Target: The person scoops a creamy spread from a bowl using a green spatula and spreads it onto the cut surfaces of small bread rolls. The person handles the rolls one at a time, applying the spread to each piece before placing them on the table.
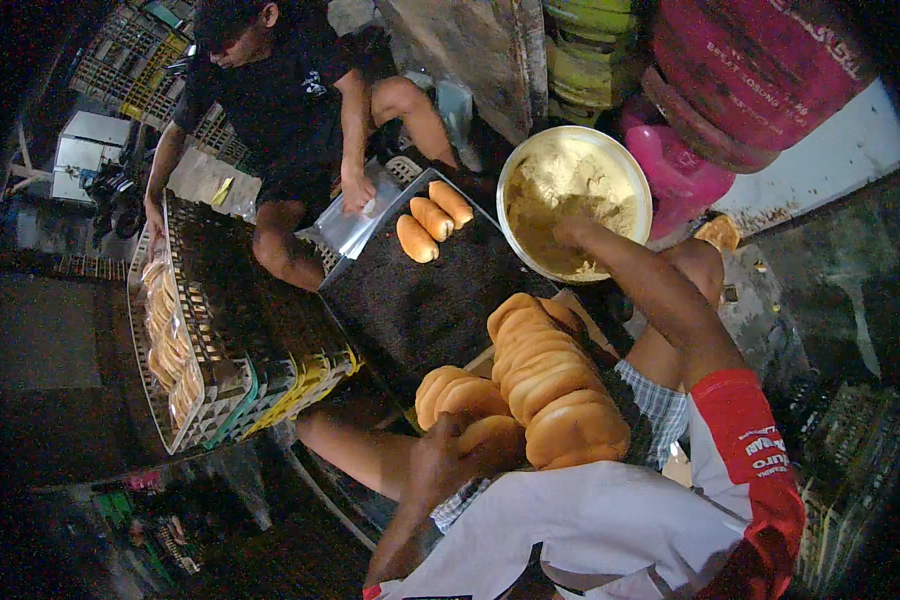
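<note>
My left hand (pixel 442 458) is closed round a golden bread roll (pixel 492 440) at the near edge of the dark tray (pixel 415 305). More rolls (pixel 460 393) lie just beyond my fingers. To their right runs a long row of soft rolls (pixel 555 375), pressed side by side. My right hand (pixel 573 232) reaches into a round metal basin (pixel 642 190) of pale yellow, crumbly filling (pixel 570 185). Its fingertips are hidden, so what they hold cannot be seen. Three browned rolls (pixel 432 220) rest at the tray's far end.
Across the tray a co-worker in dark clothes (pixel 275 110) has one hand on clear plastic bags (pixel 348 225). Stacked crates (pixel 195 390) at left hold wrapped flat goods (pixel 165 345). Pink (pixel 750 80) and green gas cylinders (pixel 590 50) stand behind the basin.
</note>
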Tool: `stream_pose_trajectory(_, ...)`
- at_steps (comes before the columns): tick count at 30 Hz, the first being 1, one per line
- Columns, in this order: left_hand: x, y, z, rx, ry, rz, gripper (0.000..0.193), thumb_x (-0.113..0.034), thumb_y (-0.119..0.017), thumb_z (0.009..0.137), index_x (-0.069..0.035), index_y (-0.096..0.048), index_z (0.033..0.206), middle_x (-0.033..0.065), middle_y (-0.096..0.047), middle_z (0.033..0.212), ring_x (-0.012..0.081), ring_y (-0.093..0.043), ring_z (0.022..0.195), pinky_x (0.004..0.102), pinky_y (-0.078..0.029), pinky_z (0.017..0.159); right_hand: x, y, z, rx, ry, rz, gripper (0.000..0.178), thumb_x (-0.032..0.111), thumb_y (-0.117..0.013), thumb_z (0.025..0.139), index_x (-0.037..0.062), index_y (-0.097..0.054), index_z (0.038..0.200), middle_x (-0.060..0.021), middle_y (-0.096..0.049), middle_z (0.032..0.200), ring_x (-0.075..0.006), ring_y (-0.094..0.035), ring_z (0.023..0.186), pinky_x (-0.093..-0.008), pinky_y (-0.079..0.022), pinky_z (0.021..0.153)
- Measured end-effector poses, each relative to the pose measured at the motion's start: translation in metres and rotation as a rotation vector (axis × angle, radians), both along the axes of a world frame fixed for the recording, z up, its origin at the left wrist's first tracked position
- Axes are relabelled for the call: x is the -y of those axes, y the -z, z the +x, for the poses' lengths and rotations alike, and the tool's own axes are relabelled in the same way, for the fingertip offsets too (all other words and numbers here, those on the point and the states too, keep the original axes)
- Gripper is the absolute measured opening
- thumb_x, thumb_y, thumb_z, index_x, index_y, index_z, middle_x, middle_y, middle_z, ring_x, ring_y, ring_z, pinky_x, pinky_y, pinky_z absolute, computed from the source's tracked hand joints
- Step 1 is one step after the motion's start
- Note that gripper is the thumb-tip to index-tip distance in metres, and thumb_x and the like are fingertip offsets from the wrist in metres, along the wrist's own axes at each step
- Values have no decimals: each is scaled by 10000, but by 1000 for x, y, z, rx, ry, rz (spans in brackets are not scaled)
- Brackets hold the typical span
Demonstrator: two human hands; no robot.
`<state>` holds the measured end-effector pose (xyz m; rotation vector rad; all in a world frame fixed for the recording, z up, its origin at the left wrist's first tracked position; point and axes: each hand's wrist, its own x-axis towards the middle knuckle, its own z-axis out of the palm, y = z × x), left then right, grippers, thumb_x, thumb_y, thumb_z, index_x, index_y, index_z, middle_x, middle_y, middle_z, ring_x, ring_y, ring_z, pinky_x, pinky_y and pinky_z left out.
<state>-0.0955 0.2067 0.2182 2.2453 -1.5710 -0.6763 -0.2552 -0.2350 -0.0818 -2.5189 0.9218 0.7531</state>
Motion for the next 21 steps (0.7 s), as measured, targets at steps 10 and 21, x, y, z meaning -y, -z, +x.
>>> stream_pose_trajectory(10,23,53,16,182,135,89,1108,-599,-814,593,-46,-377,1448,260,-265,1496,448,-253,1399,588,-258,1093,19,-121,-16,82,167,308,153,125,-594,746,36,-701,811,-135,-659,688,-245,-645,596,-393,-504,537)
stream_pose_trajectory(21,103,80,84,-1121,-396,-218,502,-483,-600,931,-42,-520,1157,120,-631,987,210,-660,818,343,-562,721,-72,-265,3,763,-151,520,181,227,-640,873,56,-678,924,-88,-663,728,-191,-636,662,-333,-485,603)
